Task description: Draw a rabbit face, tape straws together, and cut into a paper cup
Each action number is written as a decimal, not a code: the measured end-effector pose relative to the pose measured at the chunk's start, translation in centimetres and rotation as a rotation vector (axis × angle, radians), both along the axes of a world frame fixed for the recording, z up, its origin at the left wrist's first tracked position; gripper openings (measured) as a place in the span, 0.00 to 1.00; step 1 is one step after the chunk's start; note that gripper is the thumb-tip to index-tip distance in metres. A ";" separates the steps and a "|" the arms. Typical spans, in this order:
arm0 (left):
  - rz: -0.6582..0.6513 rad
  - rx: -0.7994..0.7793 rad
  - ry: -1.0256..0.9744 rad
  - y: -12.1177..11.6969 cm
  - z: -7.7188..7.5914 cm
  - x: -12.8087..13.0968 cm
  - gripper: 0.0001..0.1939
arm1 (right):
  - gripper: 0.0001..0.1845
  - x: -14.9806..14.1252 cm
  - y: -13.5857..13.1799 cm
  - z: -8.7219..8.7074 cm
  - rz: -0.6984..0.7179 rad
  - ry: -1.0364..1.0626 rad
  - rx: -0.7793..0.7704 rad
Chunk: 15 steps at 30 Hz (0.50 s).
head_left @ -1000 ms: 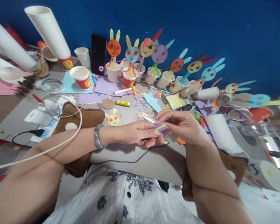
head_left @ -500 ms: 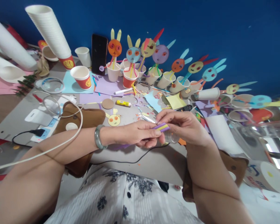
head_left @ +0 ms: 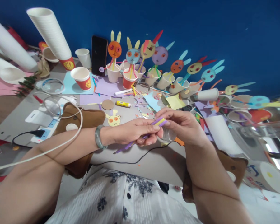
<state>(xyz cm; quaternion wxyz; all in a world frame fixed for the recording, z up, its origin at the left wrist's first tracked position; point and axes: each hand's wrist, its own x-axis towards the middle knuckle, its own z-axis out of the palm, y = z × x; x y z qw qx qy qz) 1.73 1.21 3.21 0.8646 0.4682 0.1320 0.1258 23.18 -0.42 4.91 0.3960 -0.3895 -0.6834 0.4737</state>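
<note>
My left hand (head_left: pixel 133 132) and my right hand (head_left: pixel 182 124) meet over the table's near edge. Both pinch a small bundle of purple and yellow paper strips (head_left: pixel 160 121); the purple ends stick out below my left hand. A clear tape roll (head_left: pixel 169 135) sits under my right fingers. A green bangle (head_left: pixel 98 137) circles my left wrist. A loose yellow paper face (head_left: pixel 113 119) lies just beyond my left hand.
A row of paper cups with bunny faces on sticks (head_left: pixel 154 65) lines the blue wall. A tall stack of white cups (head_left: pixel 52 34), a red cup (head_left: pixel 81 77), a phone (head_left: pixel 98 55), a glue stick (head_left: pixel 123 103), a marker, paper scraps and cables crowd the table (head_left: pixel 140 161).
The strip bundle has tilted up at its right end, and the purple tails now hang out below my left hand. Both hands stay in the same place.
</note>
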 end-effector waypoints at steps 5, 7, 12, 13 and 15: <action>0.047 -0.053 -0.050 0.1 -0.6 0.2 0.14 | 0.09 -0.3 -0.1 -0.2 -0.065 -0.023 0.005; 0.057 -0.082 -0.067 0.2 -0.8 0.2 0.14 | 0.11 -0.4 -0.1 -0.2 -0.090 -0.012 -0.015; 0.153 -0.085 -0.092 0.7 -0.7 0.2 0.12 | 0.15 -0.6 0.0 -0.4 -0.190 0.045 -0.061; 0.198 -0.060 -0.070 0.8 -0.6 0.2 0.12 | 0.15 -0.6 0.0 -0.5 -0.215 0.041 -0.045; 0.312 0.005 -0.018 0.8 -0.6 0.3 0.12 | 0.16 -0.7 0.0 -0.6 -0.259 0.018 0.004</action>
